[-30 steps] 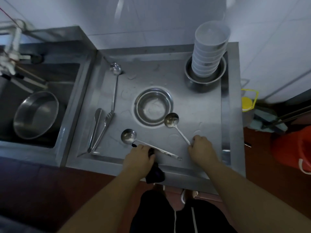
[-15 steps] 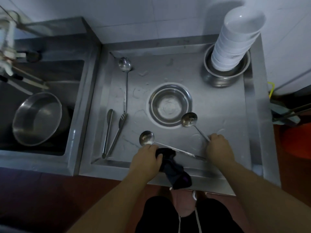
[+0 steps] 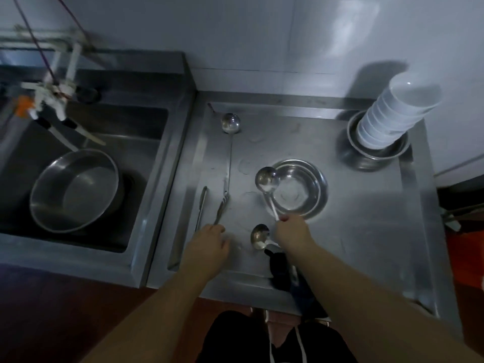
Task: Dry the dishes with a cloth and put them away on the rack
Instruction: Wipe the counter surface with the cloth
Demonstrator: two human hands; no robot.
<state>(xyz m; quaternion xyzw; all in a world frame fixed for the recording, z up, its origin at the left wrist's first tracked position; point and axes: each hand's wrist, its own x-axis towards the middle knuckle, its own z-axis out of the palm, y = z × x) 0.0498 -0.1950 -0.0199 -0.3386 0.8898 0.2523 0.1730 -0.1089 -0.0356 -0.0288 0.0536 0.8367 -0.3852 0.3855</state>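
The right hand (image 3: 290, 233) reaches in from the near edge of the steel drainboard (image 3: 366, 231), forearm slanting up from the lower right, fingers curled round the thin handle of a held ladle (image 3: 267, 180) whose round polished bowl lies over the left rim of the shallow steel basin (image 3: 311, 191) at the middle of the board; the left hand (image 3: 209, 244) lies palm down near the near left part of the board, fingers loosely bent with their tips at the near end of the steel tongs (image 3: 209, 205), and whether it has a grip on them I cannot tell; between the two hands a second ladle (image 3: 259, 236) lies bowl up on the wet metal, its handle running under the right wrist; just behind it a dark cloth (image 3: 281, 271), limp and crumpled, is draped over the near edge of the board; the tongs lie with their two arms splayed toward the far side, and beside them a long ladle (image 3: 230, 123) stretches to the far left corner, its bowl shiny and rounded; in the far right corner a leaning stack of white bowls (image 3: 392, 111), smooth and glossy, stands inside a steel bowl (image 3: 374, 153); left of the board, in the sunken sink (image 3: 146, 158), a large steel basin (image 3: 76, 189) rests tilted, its inside dull and brushed.
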